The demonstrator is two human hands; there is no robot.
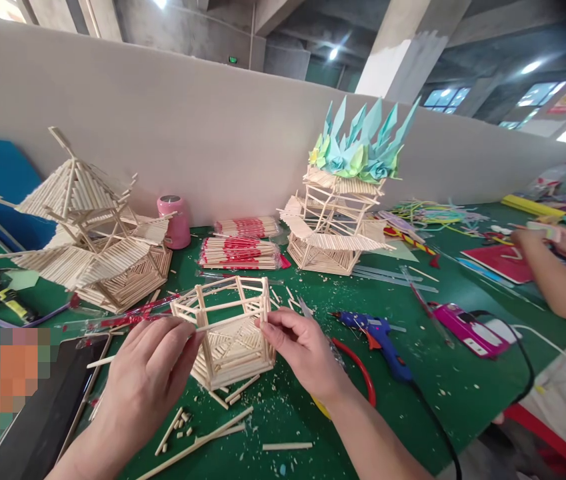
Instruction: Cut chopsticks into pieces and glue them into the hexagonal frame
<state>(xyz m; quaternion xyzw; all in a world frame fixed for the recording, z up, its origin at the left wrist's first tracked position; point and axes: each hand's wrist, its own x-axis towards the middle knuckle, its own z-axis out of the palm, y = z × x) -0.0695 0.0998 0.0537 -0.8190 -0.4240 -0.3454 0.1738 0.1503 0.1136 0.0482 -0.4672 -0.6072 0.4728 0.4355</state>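
A hexagonal frame of thin wooden sticks (235, 347) stands on the green table, its top open. My left hand (150, 373) is at its left side, fingers closed on a long wooden stick (100, 362) that runs out behind the hand to the left and across the near side of the frame. At the frame's right corner my right hand (303, 347) pinches with thumb and fingertips; the stick's far end reaches those fingertips. Loose sticks (197, 447) and short cut pieces lie on the table in front of the frame.
Two stick pagodas (83, 247) (333, 227) stand behind, with packed stick bundles (240, 253) and a pink container (173, 223). Right lie a blue glue gun (377, 337), red-handled scissors (363, 373) and a magenta device (473, 330). Another person's arms (557, 273) are far right.
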